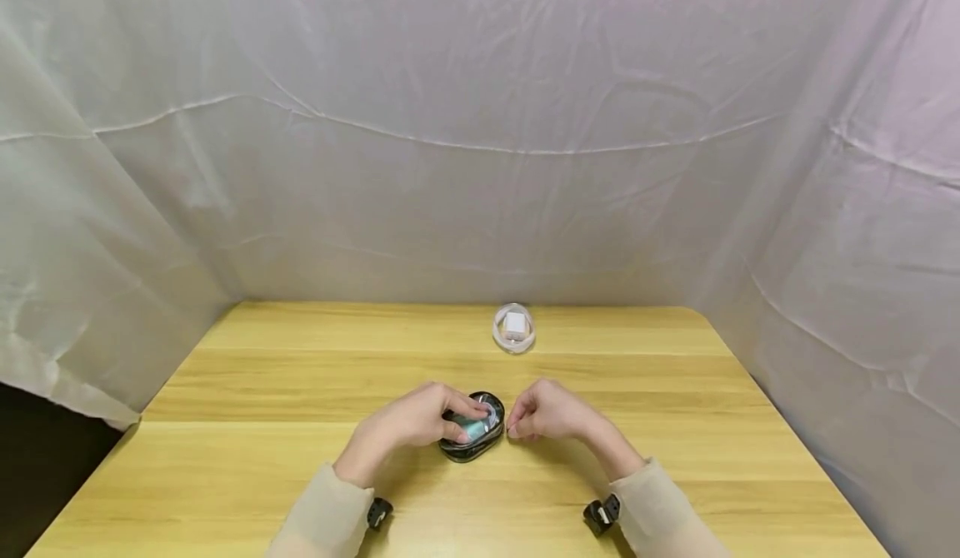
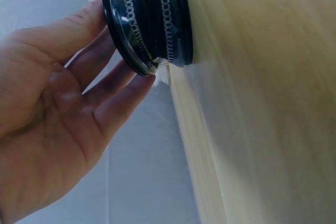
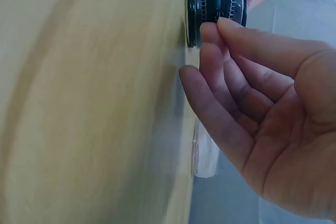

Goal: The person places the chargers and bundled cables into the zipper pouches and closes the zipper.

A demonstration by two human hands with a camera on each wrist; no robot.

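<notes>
A small oval pouch with a clear top and black edging lies on the table, with something teal and a pale coil visible inside it. My left hand holds it from above, thumb and fingers on its top and rim. In the left wrist view, a dark zipper with light stitching runs round the pouch's side. At the pouch's right end, my right hand pinches the zipper pull between thumb and index finger. The fingertips hide most of the pull. Teal shows between the zipper's edges.
Toward the back of the wooden table lies a white charger plug inside a coiled white cable. Pale sheeting hangs behind the table and at both sides.
</notes>
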